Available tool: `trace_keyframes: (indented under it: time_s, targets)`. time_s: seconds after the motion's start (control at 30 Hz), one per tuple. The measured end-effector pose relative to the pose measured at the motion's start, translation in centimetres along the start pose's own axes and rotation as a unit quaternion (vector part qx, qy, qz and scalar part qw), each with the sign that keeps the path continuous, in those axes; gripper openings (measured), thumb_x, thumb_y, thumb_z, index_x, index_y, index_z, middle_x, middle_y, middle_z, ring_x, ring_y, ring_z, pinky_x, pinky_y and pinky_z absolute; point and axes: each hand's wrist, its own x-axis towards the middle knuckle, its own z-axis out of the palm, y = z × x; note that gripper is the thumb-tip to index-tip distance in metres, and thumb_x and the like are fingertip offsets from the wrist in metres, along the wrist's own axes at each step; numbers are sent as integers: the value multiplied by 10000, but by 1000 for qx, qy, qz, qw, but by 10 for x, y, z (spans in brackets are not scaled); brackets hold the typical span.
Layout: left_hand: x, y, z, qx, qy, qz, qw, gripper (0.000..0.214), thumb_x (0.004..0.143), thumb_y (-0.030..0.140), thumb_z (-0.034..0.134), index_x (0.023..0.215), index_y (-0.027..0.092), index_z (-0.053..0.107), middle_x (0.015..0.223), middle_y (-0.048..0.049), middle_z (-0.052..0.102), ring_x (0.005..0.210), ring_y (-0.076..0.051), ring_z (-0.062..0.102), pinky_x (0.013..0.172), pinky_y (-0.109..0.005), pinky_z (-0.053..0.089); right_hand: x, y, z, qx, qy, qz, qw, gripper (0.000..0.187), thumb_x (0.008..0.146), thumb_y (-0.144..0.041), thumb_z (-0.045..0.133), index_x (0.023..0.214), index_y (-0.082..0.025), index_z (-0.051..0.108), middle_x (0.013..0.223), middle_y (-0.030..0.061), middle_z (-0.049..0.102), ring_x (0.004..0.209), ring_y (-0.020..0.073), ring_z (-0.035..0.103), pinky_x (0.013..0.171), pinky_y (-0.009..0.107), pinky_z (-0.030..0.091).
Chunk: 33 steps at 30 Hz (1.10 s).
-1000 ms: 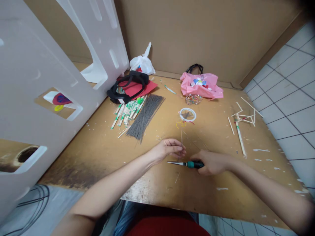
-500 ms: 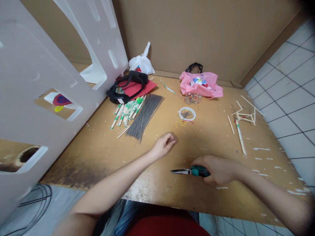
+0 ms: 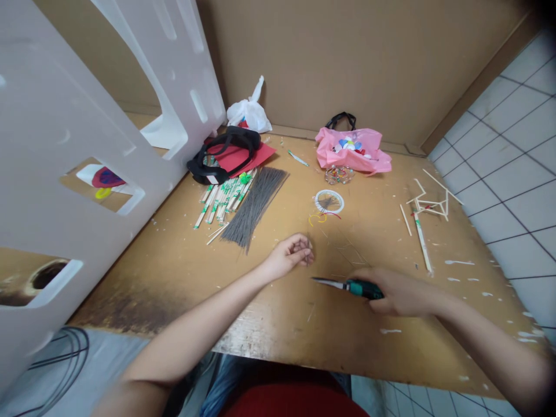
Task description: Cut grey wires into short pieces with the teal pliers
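Observation:
My left hand [image 3: 292, 255] is closed in a pinch above the middle of the table, with what looks like a short thin wire [image 3: 308, 262] between its fingertips. Needle-nose pliers [image 3: 358, 288] with green and black handles are gripped in my right hand [image 3: 391, 291]. Their jaws point left, a little below and apart from my left hand; the tips look closed. Several loose thin wires [image 3: 351, 252] lie on the table between and beyond my hands. Farther back, a white ring [image 3: 343, 204] has short dark wires inside it, with yellow and red bits of wire by its near edge.
A bundle of grey wires [image 3: 254, 211] lies left of centre, beside wrapped chopsticks [image 3: 211, 209] and a black headband [image 3: 195, 168]. At the back sits a pink bag [image 3: 324, 156]. A stick frame [image 3: 434, 209] stands on the right. A white plastic panel [image 3: 99, 231] borders the left side.
The pliers and my right hand have moved up and slightly right. My left hand has turned a little, so the wire at its fingertips shows more.

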Motion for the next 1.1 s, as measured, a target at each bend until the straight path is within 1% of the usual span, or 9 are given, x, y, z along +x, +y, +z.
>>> trace_keyframes:
  time_s: [0.07, 0.13, 0.27, 0.4, 0.67, 0.77, 0.9, 1.0, 1.1]
  targets:
    - [-2, 4, 0, -24, -35, -21, 999, 323, 710, 384, 675, 843, 152, 493, 727, -11, 609, 648, -118, 620, 606, -246, 494, -1, 10, -5, 27, 40, 29, 998, 443, 641, -149, 492, 1073, -195, 582, 970, 50, 626, 820, 198, 551, 695, 285, 406]
    - [-5, 8, 1, -40, -68, -37, 996, 315, 713, 369, 678, 846, 146, 500, 726, -18, 622, 634, -118, 625, 602, -249, 501, 0, 20, -9, 64, 69, 49, 994, 420, 684, -195, 501, 1098, -176, 572, 958, 59, 626, 817, 202, 556, 703, 298, 415]
    - [-9, 12, 4, -58, -108, -51, 991, 284, 733, 343, 668, 871, 135, 530, 727, -29, 636, 634, -116, 630, 610, -252, 513, 8, 30, -17, 150, 88, 36, 984, 379, 738, -281, 514, 1085, -137, 564, 904, 60, 623, 837, 210, 561, 761, 330, 416]
    - [-11, 16, 5, -74, -121, -69, 987, 279, 729, 320, 678, 895, 130, 557, 707, -27, 636, 620, -115, 631, 602, -254, 523, 17, 25, -23, 161, 54, 17, 985, 342, 733, -271, 518, 1041, -133, 571, 941, 68, 620, 876, 212, 553, 796, 335, 405]
    - [-13, 17, 7, -98, -141, -103, 980, 277, 704, 309, 700, 862, 124, 568, 671, -27, 642, 571, -127, 634, 541, -246, 515, 34, 17, -23, 154, 10, 24, 988, 326, 708, -264, 531, 1009, -154, 586, 915, 47, 622, 832, 187, 550, 716, 291, 410]
    - [-13, 17, 8, -106, -146, -114, 977, 274, 695, 300, 705, 852, 123, 568, 664, -21, 640, 555, -130, 633, 522, -249, 512, 37, 15, -22, 185, -17, 35, 982, 299, 711, -278, 545, 978, -150, 586, 879, 48, 624, 782, 174, 559, 665, 273, 416]
    - [-14, 18, 8, -112, -158, -124, 973, 274, 674, 287, 720, 828, 117, 571, 659, -22, 641, 549, -129, 630, 497, -242, 509, 40, 12, -21, 243, -49, 30, 968, 273, 725, -271, 533, 957, -133, 570, 844, 51, 618, 736, 162, 574, 631, 269, 432]
    - [-14, 18, 8, -111, -161, -131, 972, 269, 667, 282, 723, 820, 118, 574, 660, -23, 640, 548, -129, 629, 487, -233, 505, 40, 10, -20, 263, -59, 34, 962, 271, 728, -264, 524, 964, -138, 566, 831, 44, 614, 717, 155, 583, 615, 260, 445]
    - [-14, 18, 8, -107, -166, -142, 970, 269, 663, 285, 724, 816, 117, 579, 659, -26, 638, 549, -126, 626, 483, -228, 503, 39, 11, -19, 262, -62, 35, 962, 273, 730, -260, 524, 973, -147, 574, 811, 37, 611, 691, 147, 583, 596, 250, 446]
